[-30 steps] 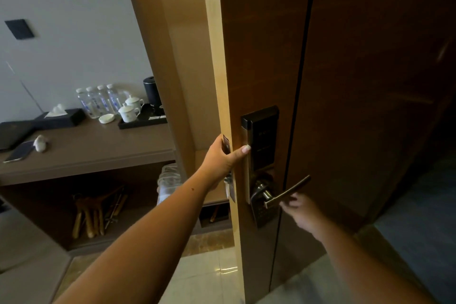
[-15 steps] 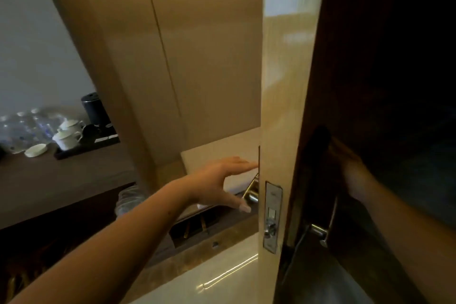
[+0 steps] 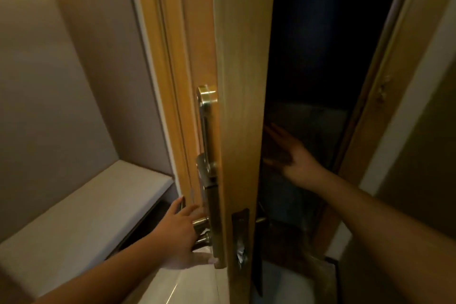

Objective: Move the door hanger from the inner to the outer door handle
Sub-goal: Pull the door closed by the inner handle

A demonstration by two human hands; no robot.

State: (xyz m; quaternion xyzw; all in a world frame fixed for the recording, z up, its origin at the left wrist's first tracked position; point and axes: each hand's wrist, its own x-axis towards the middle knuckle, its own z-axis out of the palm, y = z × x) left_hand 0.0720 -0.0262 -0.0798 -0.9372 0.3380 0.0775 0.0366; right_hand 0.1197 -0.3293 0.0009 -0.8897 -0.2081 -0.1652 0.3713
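I see the wooden door (image 3: 243, 106) nearly edge-on. On its inner face, to the left, a brass lock plate (image 3: 209, 131) carries the inner handle (image 3: 201, 223). My left hand (image 3: 177, 234) lies over that handle with fingers spread and thumb low by the plate. A pale sliver shows between the handle stubs; I cannot tell whether it is the door hanger. My right hand (image 3: 293, 158) rests open and flat against the dark outer face. Only a glint of the outer handle (image 3: 260, 219) shows beyond the edge.
A latch plate (image 3: 240, 237) sits in the door's edge. A pale padded ledge (image 3: 86, 217) runs along the wall at left. The door frame (image 3: 370, 106) stands at right, with a dark gap between it and the door. Glossy floor tiles (image 3: 192, 286) lie below.
The view swung from the outer face to the door's edge and inner side. My left hand left the door edge and dropped onto the inner handle. My right hand rose off the outer handle.
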